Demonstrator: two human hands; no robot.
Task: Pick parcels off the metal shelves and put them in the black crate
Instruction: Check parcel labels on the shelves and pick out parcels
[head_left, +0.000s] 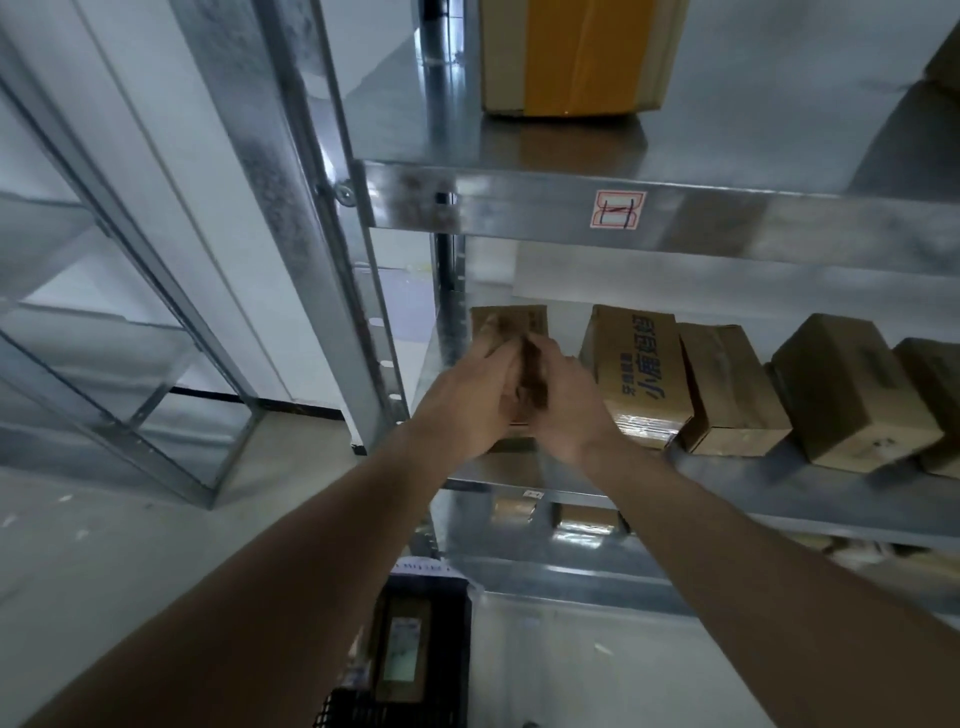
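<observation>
Two bare hands reach into the middle tier of a galvanised metal shelf unit (675, 218). The left hand (467, 395) and right hand (563, 400) both grasp a small brown cardboard parcel (511, 325) at the shelf's left end. Beside it stand more brown boxes (639, 369). Below, on the floor, sits a black plastic crate (441, 649).

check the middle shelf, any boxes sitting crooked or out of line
Yes. On the middle shelf, the plain brown boxes at the right sit skewed, and the blue-printed box leans against its neighbour. Both hands, left and right, are on the leftmost parcel.
</observation>
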